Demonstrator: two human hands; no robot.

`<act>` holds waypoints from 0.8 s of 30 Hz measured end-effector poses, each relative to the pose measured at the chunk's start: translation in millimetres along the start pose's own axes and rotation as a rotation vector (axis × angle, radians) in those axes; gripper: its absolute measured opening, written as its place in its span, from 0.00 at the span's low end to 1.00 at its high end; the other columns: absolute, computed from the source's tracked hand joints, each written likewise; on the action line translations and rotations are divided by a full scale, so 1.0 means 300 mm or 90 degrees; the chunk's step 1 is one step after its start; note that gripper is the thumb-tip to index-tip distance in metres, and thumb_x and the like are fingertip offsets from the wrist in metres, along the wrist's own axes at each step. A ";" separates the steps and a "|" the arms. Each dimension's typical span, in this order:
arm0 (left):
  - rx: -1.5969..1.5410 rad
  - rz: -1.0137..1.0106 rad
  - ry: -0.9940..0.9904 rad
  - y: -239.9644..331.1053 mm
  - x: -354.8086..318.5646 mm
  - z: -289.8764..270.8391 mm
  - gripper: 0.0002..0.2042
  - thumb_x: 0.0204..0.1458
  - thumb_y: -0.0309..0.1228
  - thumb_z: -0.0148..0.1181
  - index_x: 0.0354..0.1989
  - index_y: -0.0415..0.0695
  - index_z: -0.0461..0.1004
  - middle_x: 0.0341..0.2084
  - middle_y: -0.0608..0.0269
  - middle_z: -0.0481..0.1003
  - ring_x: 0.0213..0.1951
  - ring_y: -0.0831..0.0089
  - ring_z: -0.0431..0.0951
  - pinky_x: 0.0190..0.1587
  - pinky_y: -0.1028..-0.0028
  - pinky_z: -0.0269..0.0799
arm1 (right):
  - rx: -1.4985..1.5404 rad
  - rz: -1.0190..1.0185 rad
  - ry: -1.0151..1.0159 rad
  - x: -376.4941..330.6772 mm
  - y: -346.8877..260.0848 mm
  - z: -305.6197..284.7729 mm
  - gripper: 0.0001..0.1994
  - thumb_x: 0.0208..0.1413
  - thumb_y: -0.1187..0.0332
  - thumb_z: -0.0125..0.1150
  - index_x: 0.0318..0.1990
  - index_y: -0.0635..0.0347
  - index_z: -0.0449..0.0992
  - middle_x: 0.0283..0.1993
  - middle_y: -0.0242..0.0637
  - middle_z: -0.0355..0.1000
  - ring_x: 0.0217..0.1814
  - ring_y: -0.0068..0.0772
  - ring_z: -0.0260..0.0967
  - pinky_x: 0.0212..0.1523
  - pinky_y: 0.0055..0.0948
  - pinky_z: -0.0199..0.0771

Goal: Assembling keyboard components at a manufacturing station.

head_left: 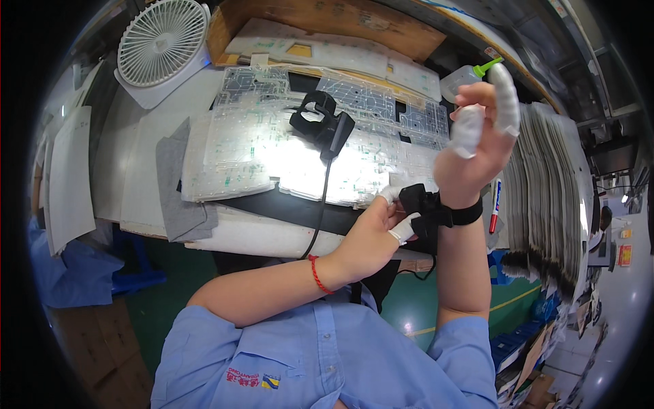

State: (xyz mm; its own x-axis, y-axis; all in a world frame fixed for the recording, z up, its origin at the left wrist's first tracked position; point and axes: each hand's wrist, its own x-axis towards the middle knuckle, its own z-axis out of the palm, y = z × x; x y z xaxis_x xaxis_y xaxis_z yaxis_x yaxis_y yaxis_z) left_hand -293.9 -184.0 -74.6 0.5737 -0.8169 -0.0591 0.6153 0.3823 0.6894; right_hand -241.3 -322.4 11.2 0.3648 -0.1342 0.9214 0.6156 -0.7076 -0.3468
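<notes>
My left hand pinches the loose end of a black wrist strap that goes round my right wrist. White finger cots cover some of its fingertips. My right hand is raised at the right, open and holding nothing, with two fingers in white cots stretched out and the others curled. Another black strap with a small device lies on a stack of clear printed circuit sheets, its cable running over the table's front edge. Bright glare hides part of the sheets.
A white fan stands at the far left, near grey cloths. A clear bottle with a green nozzle is behind my right hand. A red-and-blue marker lies beside a tall stack of sheets at the right.
</notes>
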 end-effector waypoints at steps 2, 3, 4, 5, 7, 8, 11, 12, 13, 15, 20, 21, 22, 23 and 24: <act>0.003 0.018 -0.022 -0.006 -0.009 0.000 0.22 0.58 0.21 0.47 0.60 0.40 0.52 0.54 0.59 0.63 0.54 0.73 0.66 0.51 0.74 0.67 | 0.103 0.095 0.061 0.006 0.004 0.000 0.17 0.58 0.71 0.52 0.54 0.65 0.67 0.37 0.33 0.70 0.35 0.22 0.65 0.33 0.21 0.66; 0.041 0.046 -0.017 -0.007 -0.019 -0.005 0.23 0.58 0.22 0.47 0.61 0.41 0.52 0.55 0.58 0.62 0.55 0.72 0.65 0.52 0.72 0.67 | 0.120 0.197 0.082 0.010 0.007 -0.005 0.16 0.59 0.72 0.49 0.54 0.64 0.67 0.38 0.33 0.70 0.36 0.21 0.65 0.33 0.20 0.66; 0.079 0.074 -0.011 -0.006 -0.028 -0.012 0.24 0.58 0.23 0.47 0.63 0.41 0.51 0.56 0.57 0.61 0.56 0.70 0.65 0.53 0.70 0.67 | 0.136 0.299 0.103 0.012 0.011 -0.011 0.15 0.60 0.73 0.47 0.55 0.63 0.66 0.39 0.32 0.70 0.37 0.20 0.64 0.34 0.19 0.65; 0.079 0.073 -0.010 0.001 -0.037 -0.018 0.24 0.58 0.23 0.47 0.63 0.41 0.51 0.56 0.57 0.61 0.56 0.70 0.65 0.53 0.70 0.67 | 0.136 0.301 0.103 0.014 0.021 -0.016 0.15 0.60 0.73 0.47 0.55 0.63 0.66 0.39 0.32 0.70 0.37 0.20 0.64 0.34 0.19 0.65; 0.033 0.074 0.043 0.023 -0.060 -0.023 0.23 0.58 0.23 0.46 0.62 0.42 0.52 0.54 0.57 0.62 0.55 0.70 0.65 0.53 0.70 0.66 | 0.197 0.414 0.143 0.014 0.054 -0.033 0.16 0.60 0.70 0.48 0.55 0.62 0.66 0.40 0.32 0.70 0.37 0.21 0.64 0.33 0.20 0.66; 0.069 0.086 0.069 0.030 -0.070 -0.022 0.22 0.58 0.23 0.47 0.62 0.42 0.54 0.52 0.58 0.63 0.51 0.72 0.67 0.51 0.72 0.67 | 0.195 0.415 0.144 0.010 0.076 -0.046 0.16 0.60 0.70 0.48 0.55 0.62 0.66 0.40 0.32 0.70 0.37 0.21 0.64 0.33 0.20 0.66; 0.085 0.129 0.055 0.040 -0.090 -0.017 0.21 0.58 0.24 0.48 0.60 0.43 0.56 0.49 0.60 0.65 0.47 0.75 0.68 0.48 0.74 0.67 | 0.404 0.581 0.188 -0.013 0.145 -0.083 0.15 0.60 0.67 0.49 0.53 0.61 0.68 0.39 0.31 0.69 0.36 0.22 0.63 0.33 0.20 0.65; 0.083 0.128 0.053 0.045 -0.092 -0.016 0.21 0.58 0.24 0.48 0.60 0.43 0.56 0.49 0.60 0.65 0.47 0.75 0.68 0.48 0.74 0.67 | 0.498 0.700 0.186 -0.020 0.163 -0.090 0.15 0.60 0.66 0.49 0.51 0.61 0.68 0.37 0.31 0.68 0.35 0.23 0.62 0.32 0.21 0.64; 0.087 0.136 0.040 0.049 -0.094 -0.015 0.20 0.58 0.24 0.48 0.59 0.43 0.57 0.47 0.61 0.67 0.45 0.76 0.68 0.47 0.75 0.67 | 0.592 0.819 0.182 -0.026 0.178 -0.098 0.14 0.59 0.64 0.49 0.50 0.61 0.69 0.36 0.30 0.67 0.34 0.23 0.61 0.32 0.21 0.64; 0.090 0.144 0.026 0.053 -0.094 -0.009 0.19 0.58 0.24 0.49 0.58 0.44 0.58 0.45 0.61 0.68 0.43 0.77 0.69 0.46 0.75 0.67 | 0.649 0.880 0.184 -0.041 0.196 -0.105 0.13 0.59 0.64 0.50 0.47 0.60 0.70 0.34 0.30 0.66 0.34 0.24 0.60 0.31 0.21 0.63; 0.199 0.192 -0.072 0.092 -0.094 0.022 0.22 0.55 0.22 0.53 0.58 0.43 0.58 0.40 0.59 0.71 0.40 0.78 0.72 0.43 0.77 0.69 | 0.568 0.864 0.201 -0.055 0.196 -0.098 0.12 0.59 0.64 0.51 0.46 0.60 0.70 0.33 0.29 0.66 0.33 0.24 0.60 0.31 0.21 0.63; 0.199 0.192 -0.072 0.096 -0.095 0.030 0.22 0.55 0.22 0.53 0.58 0.43 0.58 0.40 0.59 0.71 0.40 0.78 0.72 0.43 0.77 0.69 | 0.567 0.864 0.201 -0.053 0.193 -0.096 0.12 0.59 0.64 0.51 0.46 0.60 0.70 0.33 0.29 0.66 0.33 0.24 0.60 0.31 0.21 0.63; 0.242 0.197 -0.109 0.095 -0.095 0.043 0.23 0.54 0.21 0.55 0.59 0.43 0.57 0.40 0.58 0.72 0.39 0.78 0.73 0.42 0.77 0.70 | 0.558 0.855 0.193 -0.049 0.189 -0.094 0.13 0.59 0.64 0.51 0.47 0.60 0.70 0.34 0.29 0.66 0.33 0.23 0.61 0.31 0.21 0.63; 0.286 0.202 -0.146 0.096 -0.094 0.056 0.25 0.53 0.21 0.56 0.60 0.42 0.56 0.40 0.56 0.72 0.39 0.78 0.74 0.41 0.77 0.71 | 0.549 0.847 0.186 -0.045 0.185 -0.091 0.13 0.59 0.64 0.51 0.48 0.60 0.70 0.34 0.29 0.67 0.33 0.23 0.61 0.31 0.21 0.63; 0.290 0.180 -0.148 0.099 -0.091 0.072 0.28 0.52 0.22 0.59 0.61 0.41 0.54 0.41 0.54 0.72 0.39 0.76 0.76 0.41 0.76 0.73 | 0.549 0.846 0.186 -0.043 0.178 -0.085 0.13 0.59 0.64 0.51 0.48 0.60 0.70 0.34 0.29 0.67 0.33 0.23 0.61 0.31 0.21 0.63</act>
State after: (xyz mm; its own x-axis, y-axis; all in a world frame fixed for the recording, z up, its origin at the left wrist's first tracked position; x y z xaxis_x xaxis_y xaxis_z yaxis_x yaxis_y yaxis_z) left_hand -302.9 -159.5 -36.8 0.5173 -0.8026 0.2971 0.1316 0.4177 0.8990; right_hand -230.9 -375.9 -14.6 0.8578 -0.4969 -0.1316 0.2154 0.5799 -0.7857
